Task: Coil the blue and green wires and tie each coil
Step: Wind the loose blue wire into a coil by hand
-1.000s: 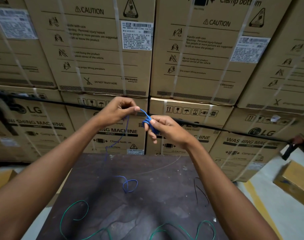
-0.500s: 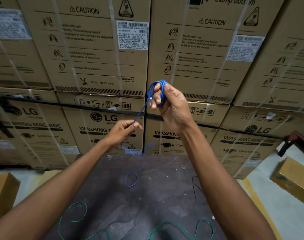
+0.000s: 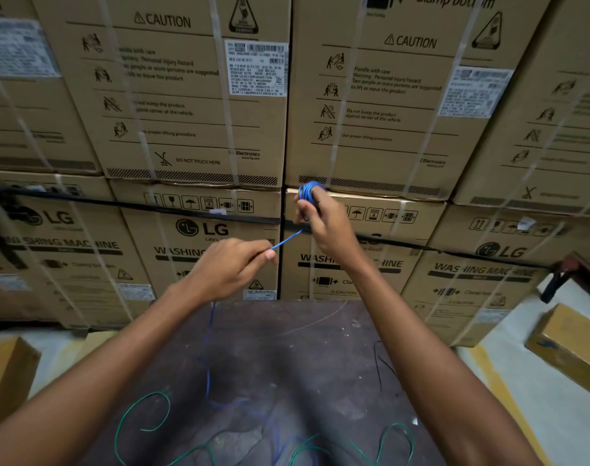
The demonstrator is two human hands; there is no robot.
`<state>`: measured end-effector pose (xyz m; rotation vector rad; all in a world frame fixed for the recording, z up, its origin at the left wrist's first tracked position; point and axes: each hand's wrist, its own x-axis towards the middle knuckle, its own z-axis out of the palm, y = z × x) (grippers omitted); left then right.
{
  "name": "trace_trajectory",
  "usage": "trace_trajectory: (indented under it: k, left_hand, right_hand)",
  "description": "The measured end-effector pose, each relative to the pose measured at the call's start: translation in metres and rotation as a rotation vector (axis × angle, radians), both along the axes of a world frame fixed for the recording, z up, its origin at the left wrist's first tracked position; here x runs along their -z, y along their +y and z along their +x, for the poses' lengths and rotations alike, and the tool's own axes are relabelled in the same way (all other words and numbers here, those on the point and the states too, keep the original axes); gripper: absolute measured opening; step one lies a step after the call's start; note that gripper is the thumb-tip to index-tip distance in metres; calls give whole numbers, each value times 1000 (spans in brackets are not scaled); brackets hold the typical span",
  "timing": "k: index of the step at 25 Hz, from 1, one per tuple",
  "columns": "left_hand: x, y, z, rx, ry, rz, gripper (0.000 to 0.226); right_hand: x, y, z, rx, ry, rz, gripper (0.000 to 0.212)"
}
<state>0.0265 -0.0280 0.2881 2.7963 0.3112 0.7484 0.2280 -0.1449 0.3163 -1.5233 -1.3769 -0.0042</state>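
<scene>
Lowering since before — right hand (image 3: 324, 223), blue coil (image 3: 307, 191)

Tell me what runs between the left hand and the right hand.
In the head view, a taut stretch of blue wire spans the gap, from the left hand pinching it up to the right hand gripping the blue coil.

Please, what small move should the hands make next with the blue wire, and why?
Probably one more turn: the left hand should bring its pinched stretch of blue wire up and round the blue coil that the right hand holds. Loose blue wire still trails down to the table, so tying seems too early.
</scene>
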Motion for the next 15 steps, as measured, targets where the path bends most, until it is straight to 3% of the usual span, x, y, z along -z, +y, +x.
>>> trace_trajectory:
  k: [4,6,11,15]
  left_hand:
    - [-34,25,3,-2,-59,95,28]
    - [-43,35,12,-7,-92,37,21]
    - [-41,50,36,133,-227,-406,14]
    - [-34,33,57,234,-300,-747,21]
  right_hand:
    - [21,-10,-6,-50,-122,-254,27]
    - [22,-9,-15,-146,-102,-306,30]
    - [7,-13,-20,-570,445,-289,26]
    - [-10,-7,-21,-714,747,-63,22]
